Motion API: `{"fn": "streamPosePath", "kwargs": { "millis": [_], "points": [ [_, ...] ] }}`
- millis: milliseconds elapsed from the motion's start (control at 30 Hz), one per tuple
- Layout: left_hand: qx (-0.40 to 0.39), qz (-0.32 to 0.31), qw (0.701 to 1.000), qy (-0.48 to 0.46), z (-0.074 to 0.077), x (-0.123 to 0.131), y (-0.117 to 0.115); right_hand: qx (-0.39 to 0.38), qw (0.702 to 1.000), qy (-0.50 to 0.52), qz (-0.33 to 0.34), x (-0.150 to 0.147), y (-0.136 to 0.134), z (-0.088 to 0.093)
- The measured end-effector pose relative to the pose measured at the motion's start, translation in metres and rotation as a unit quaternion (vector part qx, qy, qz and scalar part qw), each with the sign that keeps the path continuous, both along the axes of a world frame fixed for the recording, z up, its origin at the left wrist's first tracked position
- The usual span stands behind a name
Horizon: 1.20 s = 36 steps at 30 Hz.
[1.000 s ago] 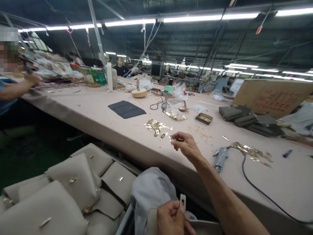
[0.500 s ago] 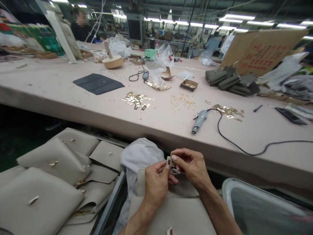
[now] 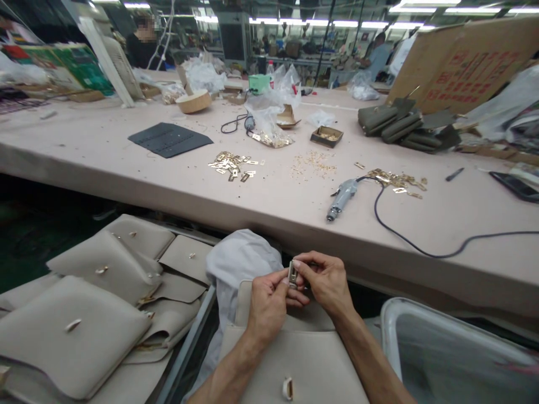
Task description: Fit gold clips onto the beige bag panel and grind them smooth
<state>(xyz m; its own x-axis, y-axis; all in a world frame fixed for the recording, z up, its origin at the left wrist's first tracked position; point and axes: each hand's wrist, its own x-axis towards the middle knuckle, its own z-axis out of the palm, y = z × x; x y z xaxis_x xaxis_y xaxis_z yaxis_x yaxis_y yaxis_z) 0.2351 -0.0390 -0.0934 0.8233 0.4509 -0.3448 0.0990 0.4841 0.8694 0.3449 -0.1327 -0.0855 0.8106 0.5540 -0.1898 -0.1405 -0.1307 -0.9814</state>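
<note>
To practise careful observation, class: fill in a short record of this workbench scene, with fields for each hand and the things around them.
Left hand: pinches a small metal clasp from the left.
Right hand: pinches the same metal clasp from the right.
Below hands: beige bag, lying flat.
Table: power tool with cord, loose gold fittings, dark mat.
Left side: pile of beige bags.
</note>
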Motion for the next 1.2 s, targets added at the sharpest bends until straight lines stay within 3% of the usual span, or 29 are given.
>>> {"fn": "streamPosePath", "kwargs": {
  "millis": [433,1200],
  "points": [
    [0.020,-0.001,1.000,-0.003,-0.004,-0.004,-0.002,0.000,1.000,-0.027,0.001,-0.005,-0.001,-0.001],
    [-0.006,0.041,0.999,-0.026,-0.004,-0.015,-0.002,-0.027,0.973,-0.222,0.064,-0.014,-0.006,0.014]
  ]
}}
